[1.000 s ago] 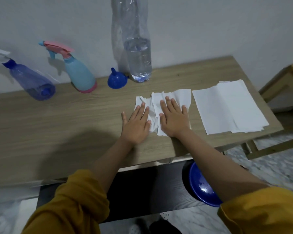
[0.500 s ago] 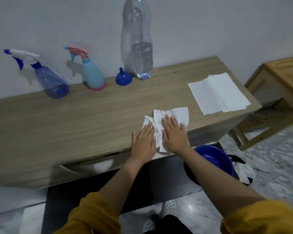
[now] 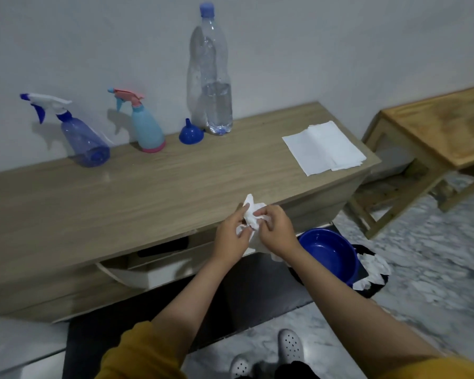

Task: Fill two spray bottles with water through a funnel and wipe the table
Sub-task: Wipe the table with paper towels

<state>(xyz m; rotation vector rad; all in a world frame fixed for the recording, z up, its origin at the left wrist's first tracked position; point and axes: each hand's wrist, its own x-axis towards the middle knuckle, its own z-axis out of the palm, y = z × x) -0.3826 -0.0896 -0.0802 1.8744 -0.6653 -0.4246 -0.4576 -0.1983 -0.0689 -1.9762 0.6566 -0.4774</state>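
Observation:
My left hand and my right hand are both closed on a crumpled white paper towel, held in the air just off the front edge of the wooden table. Against the wall stand a blue spray bottle with a white trigger, a light blue spray bottle with a pink trigger, a small blue funnel lying mouth down, and a tall clear water bottle, partly filled.
A stack of flat white paper towels lies at the table's right end. A blue basin sits on the floor below, over a dark bin with used paper. A wooden stool stands to the right.
Both hands dragged the paper towel across the table toward the front edge, then lifted it off and bunched it up. The view pulled back from the table.

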